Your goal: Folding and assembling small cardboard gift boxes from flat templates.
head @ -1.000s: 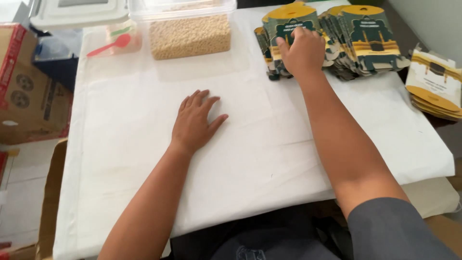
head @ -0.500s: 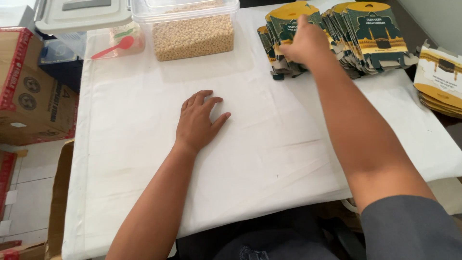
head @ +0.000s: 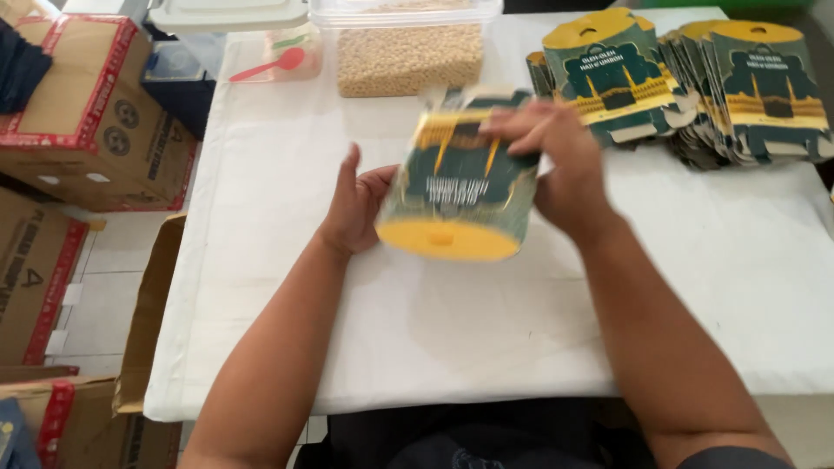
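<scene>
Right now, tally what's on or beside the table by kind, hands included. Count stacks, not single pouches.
Hands: 2, left hand and right hand, both on the green-and-yellow pouch
Held pouches: 1
Pouch stacks: 1 fanned spread, single pouches too overlapped to count
Clear tubs of grain: 1
Red spoons: 1
Cardboard boxes: at least 3, some cut off
Total: 9

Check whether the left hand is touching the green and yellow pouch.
Touching. The head view shows the left hand pressed against the left edge of the pouch, with the right hand gripping its other side above the table.
</scene>
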